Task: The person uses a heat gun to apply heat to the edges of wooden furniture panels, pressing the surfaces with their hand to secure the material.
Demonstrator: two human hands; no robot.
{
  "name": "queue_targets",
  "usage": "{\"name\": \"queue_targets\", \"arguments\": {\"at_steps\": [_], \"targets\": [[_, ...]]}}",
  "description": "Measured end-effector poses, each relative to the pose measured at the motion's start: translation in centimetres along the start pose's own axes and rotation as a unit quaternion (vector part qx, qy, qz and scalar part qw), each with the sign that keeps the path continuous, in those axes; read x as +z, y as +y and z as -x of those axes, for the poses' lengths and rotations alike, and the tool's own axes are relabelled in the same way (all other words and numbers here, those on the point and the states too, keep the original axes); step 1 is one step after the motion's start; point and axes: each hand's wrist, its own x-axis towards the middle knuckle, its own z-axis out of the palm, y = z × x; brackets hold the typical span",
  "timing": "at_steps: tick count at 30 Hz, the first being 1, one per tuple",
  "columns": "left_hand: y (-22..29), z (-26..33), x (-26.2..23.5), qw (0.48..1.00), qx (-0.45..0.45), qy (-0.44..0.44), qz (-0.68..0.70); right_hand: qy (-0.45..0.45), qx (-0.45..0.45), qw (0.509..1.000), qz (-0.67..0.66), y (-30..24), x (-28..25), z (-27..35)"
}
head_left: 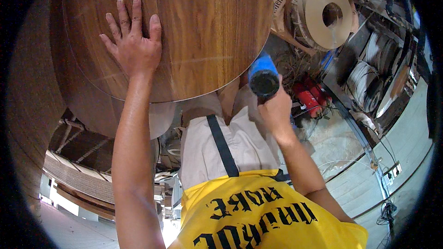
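Observation:
A large round wood-grain panel (203,32) fills the upper middle, its curved edge toward me. My left hand (137,48) lies flat on it with the fingers spread, holding nothing. At the panel's near right edge my right hand (275,110) is closed round the grip of a blue heat gun (264,76). The gun's round black rear end faces up at me, while its front points to the panel's rim. Whether the front touches the rim is hidden, and most of my right fingers are out of sight behind the gun.
A wide roll of beige edge tape (325,16) rests on a brown paper bag (286,0) at the upper right. Red cylinders (310,96) and loose cables lie on the floor below it. More rolls (364,80) stand on a rack farther right. A wall socket (393,171) is at lower right.

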Motion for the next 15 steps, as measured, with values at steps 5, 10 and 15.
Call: {"name": "queue_targets", "arguments": {"at_steps": [5,10,15], "targets": [[0.4,-0.2,-0.3,1.000,-0.004,-0.013,0.003,-0.034,0.042,0.999,-0.011,-0.9,2.2,2.8],[0.1,-0.1,-0.4,1.000,-0.007,-0.013,0.005,-0.060,0.058,0.996,-0.045,-2.2,3.2,4.3],[0.4,-0.2,-0.2,1.000,-0.007,-0.009,0.003,-0.080,0.025,0.996,-0.038,-2.5,4.6,6.2]]}}
